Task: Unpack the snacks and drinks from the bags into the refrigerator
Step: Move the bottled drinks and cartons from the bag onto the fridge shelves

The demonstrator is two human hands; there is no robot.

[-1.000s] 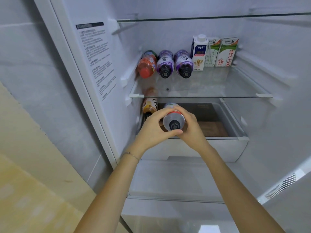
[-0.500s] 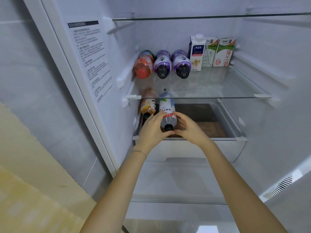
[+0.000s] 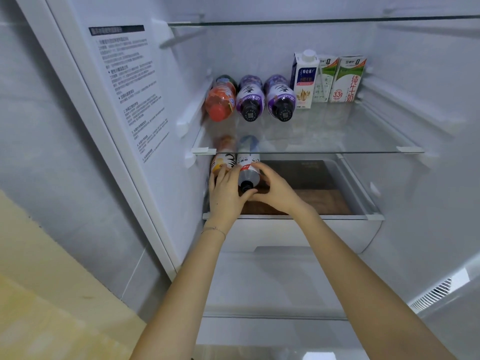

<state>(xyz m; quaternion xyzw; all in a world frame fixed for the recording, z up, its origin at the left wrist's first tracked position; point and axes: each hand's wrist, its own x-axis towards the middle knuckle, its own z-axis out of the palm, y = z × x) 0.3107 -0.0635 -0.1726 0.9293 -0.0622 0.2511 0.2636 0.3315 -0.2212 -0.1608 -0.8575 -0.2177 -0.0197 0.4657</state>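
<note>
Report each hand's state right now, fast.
Left hand: closed around the grey bottle.
Right hand: closed on the same grey bottle, from its other side.

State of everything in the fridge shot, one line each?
grey bottle: on its side, cap outward
left hand: grips grey bottle
right hand: grips grey bottle
orange bottle: lying beside it
red-capped bottle: lying on glass shelf
purple bottles: lying, capped
cartons: upright

Clear glass shelf [image 3: 337,141]; glossy plastic bottle [image 3: 248,168]; printed paper cartons [image 3: 346,79]; smooth white fridge wall [image 3: 428,152].
</note>
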